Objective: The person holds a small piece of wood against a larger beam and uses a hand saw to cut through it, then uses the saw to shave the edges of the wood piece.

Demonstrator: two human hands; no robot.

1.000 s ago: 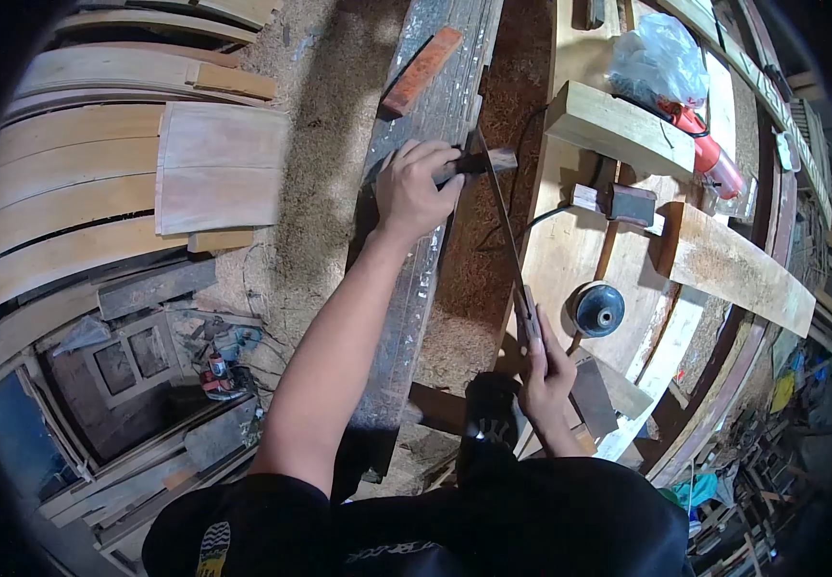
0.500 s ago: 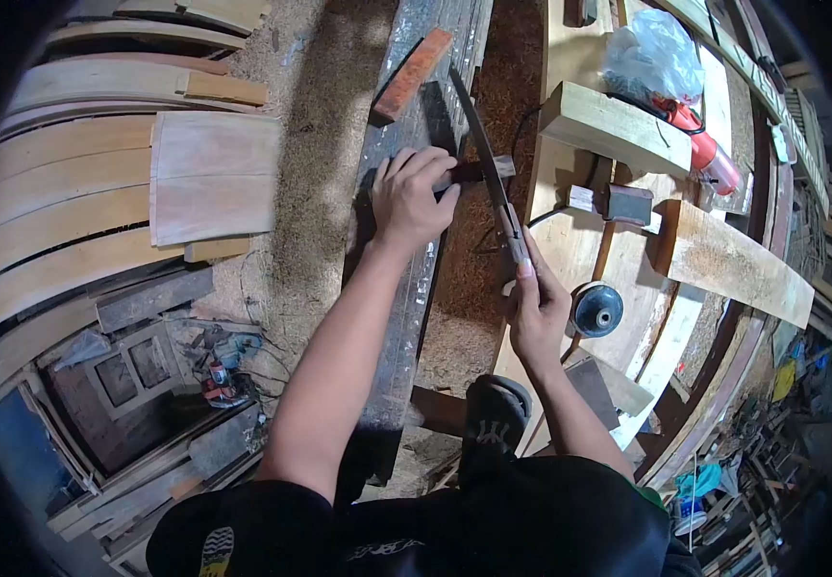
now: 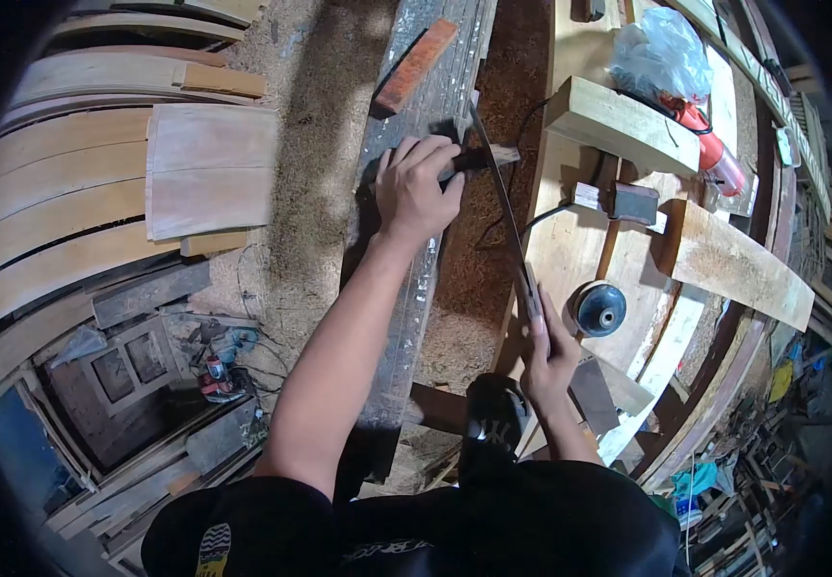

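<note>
A small dark piece of wood (image 3: 471,160) lies across the long worn beam (image 3: 404,279), its pale end sticking out past the right edge. My left hand (image 3: 418,188) is closed over the near part of that piece and presses it against the beam; the part under the fingers is hidden. In my right hand (image 3: 550,358) is the handle of a hand saw (image 3: 509,207). Its long, narrow blade slants up and left and crosses the piece just right of my left fingers. The teeth are too small to make out.
An orange-red brick-like block (image 3: 416,65) sits on the beam beyond my left hand. On the right-hand boards are a black round disc (image 3: 599,310), a thick timber block (image 3: 622,123), a red power tool (image 3: 714,154) and a plastic bag (image 3: 661,56). Curved planks (image 3: 70,192) lie left.
My right hand has drawn the saw back toward my body and slightly right, so less blade reaches past the wood. My left hand stays on the piece.
</note>
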